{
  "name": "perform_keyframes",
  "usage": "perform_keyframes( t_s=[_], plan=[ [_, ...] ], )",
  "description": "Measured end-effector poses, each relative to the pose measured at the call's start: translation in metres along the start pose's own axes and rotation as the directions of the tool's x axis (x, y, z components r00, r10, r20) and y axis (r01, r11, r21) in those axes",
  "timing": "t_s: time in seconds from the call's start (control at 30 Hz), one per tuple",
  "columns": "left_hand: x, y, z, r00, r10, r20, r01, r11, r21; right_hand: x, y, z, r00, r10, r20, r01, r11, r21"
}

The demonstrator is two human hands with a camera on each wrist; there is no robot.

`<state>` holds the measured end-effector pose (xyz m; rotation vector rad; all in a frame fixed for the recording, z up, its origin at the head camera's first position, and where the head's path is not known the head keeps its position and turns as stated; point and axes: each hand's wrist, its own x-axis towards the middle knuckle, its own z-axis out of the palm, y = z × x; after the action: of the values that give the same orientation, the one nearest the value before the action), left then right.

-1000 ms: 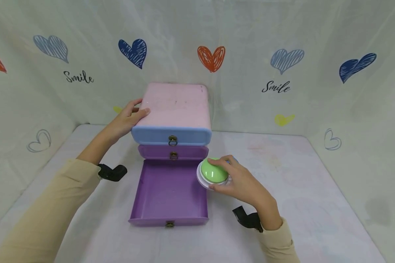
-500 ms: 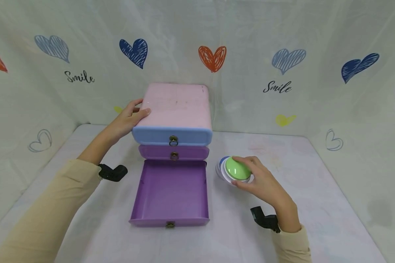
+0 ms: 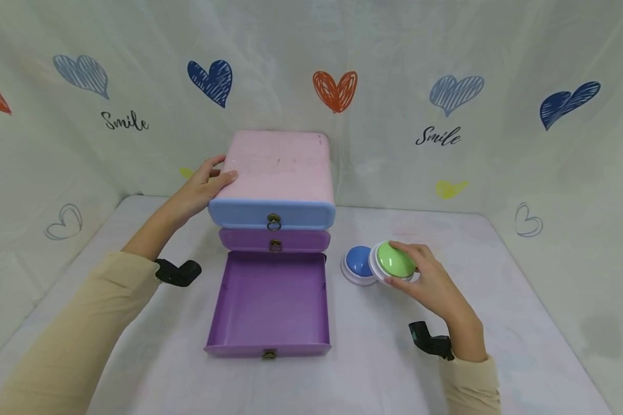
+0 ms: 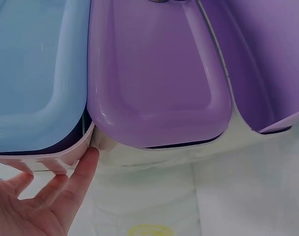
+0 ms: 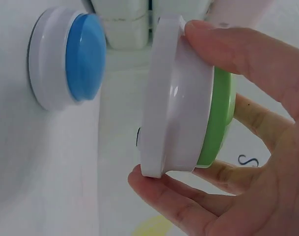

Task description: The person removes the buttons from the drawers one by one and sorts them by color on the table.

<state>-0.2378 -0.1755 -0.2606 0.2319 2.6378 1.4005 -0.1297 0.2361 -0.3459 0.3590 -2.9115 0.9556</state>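
**Sheeted tabletop recording booth**

This looks like a small screened-off recording booth; the building around it cannot be told. Pale sheeting (image 3: pixel 280 34) rises behind a white tabletop (image 3: pixel 374 369) and along both sides, printed with scribbled hearts (image 3: pixel 334 91) and the word "Smile" (image 3: pixel 438 136). Black wrist cameras (image 3: pixel 431 341) point to filming rather than ordinary household use.

The head view looks forward and down from the wearer's side, far enough back to span tabletop (image 3: pixel 363 369), heart-printed backdrop (image 3: pixel 384 69) and drawer cabinet (image 3: pixel 277 164), with the green push button (image 3: pixel 396 260) at 4 o'clock. The left-wrist view, close and turned sideways, faces the cabinet's front, its open purple drawer (image 4: pixel 267 54) at 2 o'clock. The right-wrist view, also sideways, meets the green button edge-on, very near; the blue push button (image 5: pixel 85 56) sits farther off at 10 o'clock. Head and left-wrist share the drawers; head and right-wrist, both buttons.
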Motion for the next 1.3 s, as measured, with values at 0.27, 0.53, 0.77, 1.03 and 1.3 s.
perform_keyframes(
  t_s=[0.27, 0.53, 0.77, 1.03, 1.3],
  plan=[
    [-0.001, 0.001, 0.001, 1.000, 0.001, -0.007, -0.001, 1.000, 0.001, 0.002, 0.014, -0.001, 0.998, 0.044, -0.035, -0.044, 0.999, 0.009],
    [-0.002, 0.001, 0.001, 1.000, 0.007, -0.012, -0.007, 1.000, 0.001, 0.004, 0.028, -0.002, 0.995, 0.100, -0.026, -0.099, 0.995, 0.013],
    [-0.001, -0.001, 0.001, 1.000, 0.004, -0.008, -0.004, 1.000, -0.007, 0.006, 0.037, 0.001, 0.990, 0.137, -0.017, -0.137, 0.991, 0.015],
    [-0.001, -0.001, 0.001, 1.000, 0.003, -0.010, -0.003, 1.000, 0.000, 0.009, 0.055, 0.010, 0.985, 0.173, -0.005, -0.173, 0.984, 0.038],
    [-0.002, 0.000, 0.001, 1.000, 0.009, -0.009, -0.009, 1.000, -0.002, 0.011, 0.064, 0.018, 0.975, 0.220, 0.026, -0.221, 0.975, 0.028]
  ],
)
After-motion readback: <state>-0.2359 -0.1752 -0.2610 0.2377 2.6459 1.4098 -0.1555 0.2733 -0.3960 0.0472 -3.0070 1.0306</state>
